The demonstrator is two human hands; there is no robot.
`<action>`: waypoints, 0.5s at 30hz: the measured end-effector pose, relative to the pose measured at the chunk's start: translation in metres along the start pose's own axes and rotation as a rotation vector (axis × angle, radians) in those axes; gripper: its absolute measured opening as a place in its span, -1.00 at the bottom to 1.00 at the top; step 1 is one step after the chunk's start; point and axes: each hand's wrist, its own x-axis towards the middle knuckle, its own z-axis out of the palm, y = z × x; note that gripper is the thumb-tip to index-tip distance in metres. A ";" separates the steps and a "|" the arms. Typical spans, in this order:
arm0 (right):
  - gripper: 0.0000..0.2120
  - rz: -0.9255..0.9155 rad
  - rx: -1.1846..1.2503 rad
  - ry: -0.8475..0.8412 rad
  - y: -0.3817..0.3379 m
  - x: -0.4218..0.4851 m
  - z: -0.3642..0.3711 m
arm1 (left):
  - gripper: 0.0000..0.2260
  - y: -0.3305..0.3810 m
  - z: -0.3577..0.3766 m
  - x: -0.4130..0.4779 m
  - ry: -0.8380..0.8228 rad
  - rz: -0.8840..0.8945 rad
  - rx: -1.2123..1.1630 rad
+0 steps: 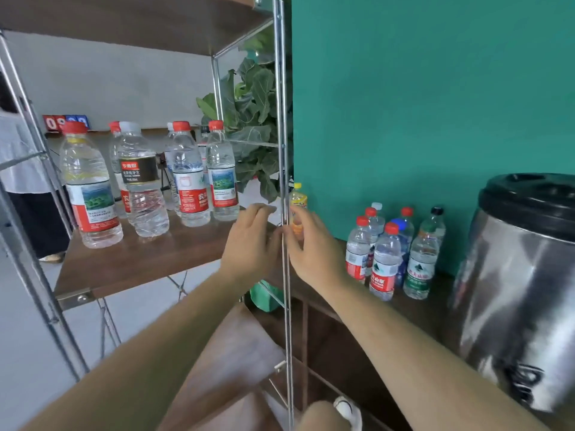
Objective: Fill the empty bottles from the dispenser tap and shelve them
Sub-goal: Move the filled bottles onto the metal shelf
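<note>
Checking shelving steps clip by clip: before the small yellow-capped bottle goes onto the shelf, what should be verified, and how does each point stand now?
1. Right hand grips the yellow-capped bottle: ok.
2. Cap on the bottle: ok.
3. Bottle filled: cannot tell, the hands hide its body.
4. Free space at the front of the shelf board: ok.
5. Clear path to the shelf: not ok, the metal post stands between bottle and board.
6. Left hand has hold of the bottle: cannot tell.
</note>
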 end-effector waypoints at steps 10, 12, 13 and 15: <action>-0.55 0.322 -0.181 0.162 0.133 -0.052 -0.052 | -0.62 0.075 0.148 0.005 -0.239 0.021 -0.335; -0.53 0.367 -0.217 0.169 0.157 -0.051 -0.050 | -0.61 0.075 0.183 0.014 -0.281 -0.029 -0.376; -0.53 0.390 -0.238 0.171 0.168 -0.048 -0.046 | -0.59 0.074 0.199 0.017 -0.300 -0.052 -0.383; -0.49 0.453 -0.276 0.166 0.188 -0.042 -0.038 | -0.53 0.068 0.231 0.023 -0.357 -0.114 -0.393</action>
